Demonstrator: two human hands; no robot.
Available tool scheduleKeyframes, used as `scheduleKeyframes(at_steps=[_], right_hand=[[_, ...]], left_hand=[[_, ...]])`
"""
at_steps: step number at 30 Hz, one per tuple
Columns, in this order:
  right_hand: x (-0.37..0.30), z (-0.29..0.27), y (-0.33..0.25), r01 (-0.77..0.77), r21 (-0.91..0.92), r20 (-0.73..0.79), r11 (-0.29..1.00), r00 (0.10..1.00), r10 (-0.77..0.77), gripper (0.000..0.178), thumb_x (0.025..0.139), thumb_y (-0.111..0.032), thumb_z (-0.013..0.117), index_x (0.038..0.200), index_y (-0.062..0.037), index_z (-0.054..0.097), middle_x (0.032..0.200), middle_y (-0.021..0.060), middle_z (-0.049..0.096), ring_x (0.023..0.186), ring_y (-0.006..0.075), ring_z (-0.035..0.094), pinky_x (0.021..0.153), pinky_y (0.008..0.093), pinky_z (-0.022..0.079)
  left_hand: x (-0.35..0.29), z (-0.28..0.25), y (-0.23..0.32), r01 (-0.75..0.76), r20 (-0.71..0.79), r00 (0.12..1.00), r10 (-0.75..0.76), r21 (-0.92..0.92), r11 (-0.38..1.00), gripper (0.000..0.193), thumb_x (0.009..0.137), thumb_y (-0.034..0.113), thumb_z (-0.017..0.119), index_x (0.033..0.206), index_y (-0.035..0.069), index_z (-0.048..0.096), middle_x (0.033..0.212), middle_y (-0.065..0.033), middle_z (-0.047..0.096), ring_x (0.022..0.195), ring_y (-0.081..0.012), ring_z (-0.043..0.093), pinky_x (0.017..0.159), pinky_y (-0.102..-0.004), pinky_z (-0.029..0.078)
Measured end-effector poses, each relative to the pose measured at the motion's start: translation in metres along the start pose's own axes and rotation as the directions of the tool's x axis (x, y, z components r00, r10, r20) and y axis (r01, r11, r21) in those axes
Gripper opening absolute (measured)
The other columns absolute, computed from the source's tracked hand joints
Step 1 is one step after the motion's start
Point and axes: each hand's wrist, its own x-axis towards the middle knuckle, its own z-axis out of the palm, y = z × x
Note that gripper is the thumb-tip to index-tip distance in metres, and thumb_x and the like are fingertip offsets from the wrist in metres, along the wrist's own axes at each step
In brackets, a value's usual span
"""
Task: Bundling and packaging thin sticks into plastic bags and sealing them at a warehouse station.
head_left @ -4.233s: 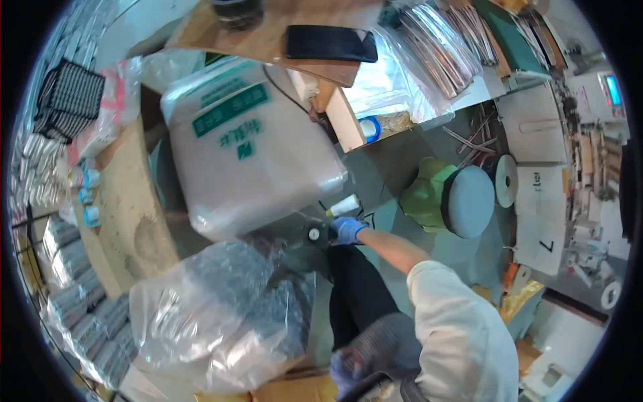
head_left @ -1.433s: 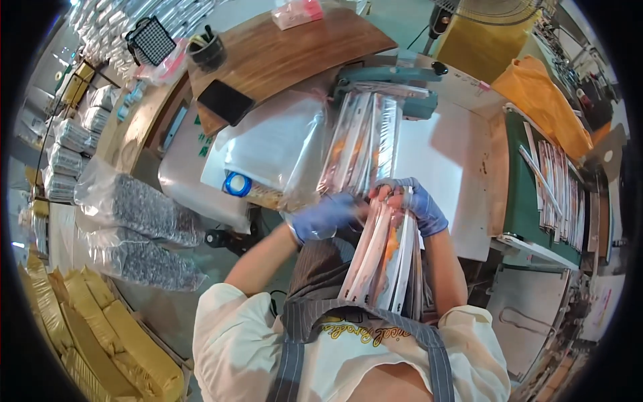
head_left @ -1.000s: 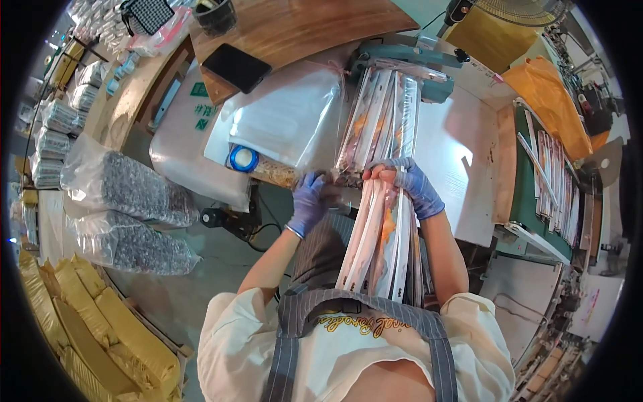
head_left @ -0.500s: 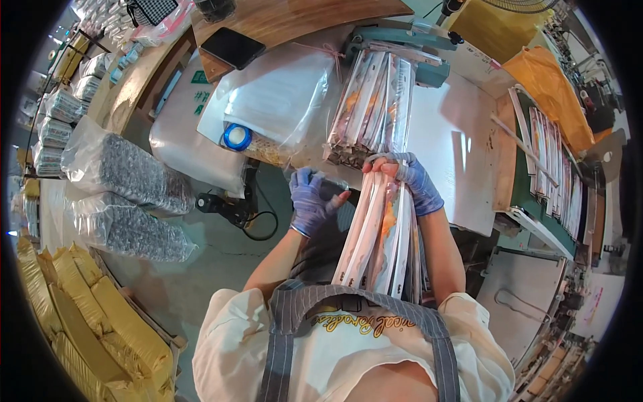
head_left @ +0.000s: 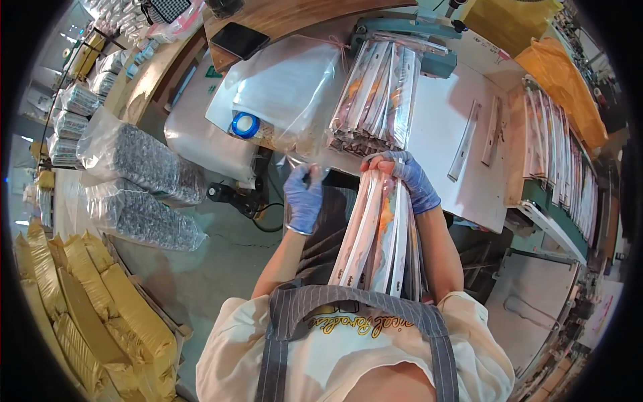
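Observation:
My right hand (head_left: 416,184), in a blue glove with bare fingertips, is closed around the top of a bundle of long, narrow flat packets (head_left: 370,231). They are white with orange and pink patches, and their lower ends rest against my apron. My left hand (head_left: 301,199), gloved the same way, pinches the near edge of a clear plastic bag (head_left: 288,161). That bag's exact outline is hard to make out. Beyond both hands lies a pile of similar packets (head_left: 375,94) in clear wrapping. To its left is a stack of clear plastic bags (head_left: 284,84).
A blue tape roll (head_left: 245,125) sits on the bags' near left corner. A black phone (head_left: 240,41) lies on a wooden shelf (head_left: 301,20). Two loose strips (head_left: 465,141) are on the white tabletop (head_left: 435,114). More packets (head_left: 559,154) stand at right; plastic-wrapped bundles (head_left: 144,218) at left.
My left hand has risen slightly, and its spread fingers have closed on the clear plastic. My right hand keeps its hold on the bundle. The view has shifted, bringing two loose strips into sight at right.

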Motion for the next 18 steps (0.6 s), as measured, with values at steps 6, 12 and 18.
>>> scheduleKeyframes(at_steps=[6, 12, 18], right_hand=[[0.019, 0.013, 0.014, 0.037, -0.122, 0.133, 0.992, 0.991, -0.021, 0.030, 0.075, -0.024, 0.056, 0.083, 0.0040, 0.064, 0.087, 0.0146, 0.064, 0.084, 0.0199, 0.059, 0.081, 0.0294, 0.044], [0.034, 0.039, 0.018, 0.018, -0.171, 0.134, 0.985, 0.991, 0.005, 0.030, 0.078, -0.028, 0.062, 0.083, 0.0008, 0.067, 0.067, 0.0052, 0.063, 0.059, 0.0091, 0.056, 0.061, 0.0233, 0.046], [0.033, 0.027, 0.018, -0.034, -0.158, 0.134, 0.987, 0.989, 0.055, 0.022, 0.078, -0.019, 0.062, 0.076, 0.0032, 0.064, 0.063, 0.0058, 0.061, 0.054, 0.0092, 0.055, 0.054, 0.0228, 0.047]], left_hand=[[0.021, -0.029, 0.046, 0.044, 0.149, 0.989, -0.012, -0.213, 0.976, 0.009, 0.082, 0.003, 0.053, 0.073, 0.004, 0.053, 0.067, 0.0038, 0.046, 0.065, -0.0018, 0.040, 0.058, -0.0175, 0.035], [0.034, -0.022, 0.058, -0.164, 0.422, 0.878, 0.228, -0.183, 0.969, 0.012, 0.072, 0.002, 0.064, 0.075, 0.005, 0.052, 0.066, 0.0019, 0.050, 0.057, -0.0064, 0.044, 0.052, -0.0225, 0.038], [0.060, -0.051, 0.059, -0.097, 0.526, 0.847, 0.079, 0.006, 0.995, 0.010, 0.078, 0.007, 0.061, 0.074, 0.005, 0.052, 0.072, 0.0026, 0.053, 0.068, -0.0061, 0.052, 0.063, -0.0199, 0.042]])
